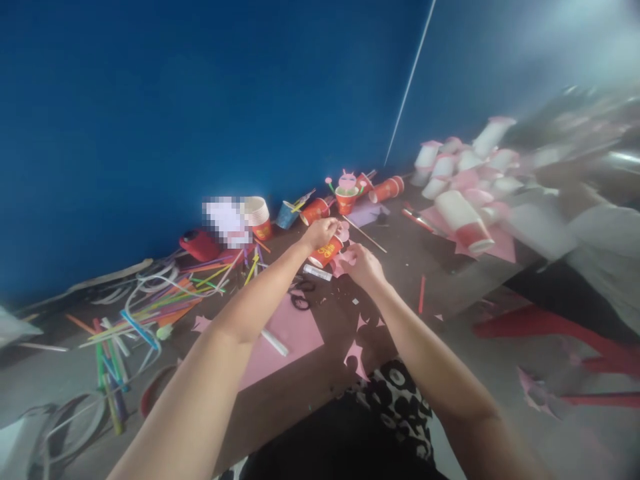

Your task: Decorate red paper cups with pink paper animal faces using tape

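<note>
A red paper cup (325, 253) with yellow lettering lies tilted on the table in front of me. My left hand (321, 233) is closed just above it, the fingers pinched at a small pink paper piece (343, 231). Whether these fingers also press on the cup I cannot tell. To the right of the cup, my right hand (367, 268) pinches another pink paper piece (340, 264) between thumb and fingers. A white tube-like stick with print (317, 272) lies just below the cup. Black-handled scissors (301, 297) rest nearby on a pink sheet (295, 327).
Pink paper scraps (356, 360) lie near my lap. Colourful sticks (175, 300) spread over the left side. Stacked cups (257, 217) and a decorated cup (346, 199) stand along the blue wall (200, 100). White-and-pink cups (465, 160) pile up at right.
</note>
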Demonstrator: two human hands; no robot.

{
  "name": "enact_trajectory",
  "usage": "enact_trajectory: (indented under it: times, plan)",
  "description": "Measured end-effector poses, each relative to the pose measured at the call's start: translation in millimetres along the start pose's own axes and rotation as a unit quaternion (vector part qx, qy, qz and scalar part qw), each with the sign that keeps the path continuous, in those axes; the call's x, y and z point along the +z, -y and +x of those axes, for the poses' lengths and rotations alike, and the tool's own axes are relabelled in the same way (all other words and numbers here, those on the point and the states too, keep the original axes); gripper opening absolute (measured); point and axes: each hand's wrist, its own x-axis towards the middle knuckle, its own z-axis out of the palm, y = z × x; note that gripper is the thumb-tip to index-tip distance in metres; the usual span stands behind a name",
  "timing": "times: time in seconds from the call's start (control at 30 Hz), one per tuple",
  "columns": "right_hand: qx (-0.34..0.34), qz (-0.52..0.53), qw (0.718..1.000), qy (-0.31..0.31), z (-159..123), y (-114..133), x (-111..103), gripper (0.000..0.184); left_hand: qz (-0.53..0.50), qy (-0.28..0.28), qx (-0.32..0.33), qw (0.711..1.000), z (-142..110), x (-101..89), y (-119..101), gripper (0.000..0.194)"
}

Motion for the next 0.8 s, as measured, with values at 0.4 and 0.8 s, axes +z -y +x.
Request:
enact_trajectory:
  times: [0.4,0.8]
  plan:
    - [-0.098,0.027,0.995,0.008,8.9,24.2,14.1,0.021,-0.020,-0.185,-0.068,0.980,-40.5,-17.1,11.5,0.033]
    - [-0.201,0.204,0.958,-0.001,5.8,87.7,49.4,0.025,-0.099,-0.342,-0.083,0.931,-78.6,-49.9,-3.1,0.025]
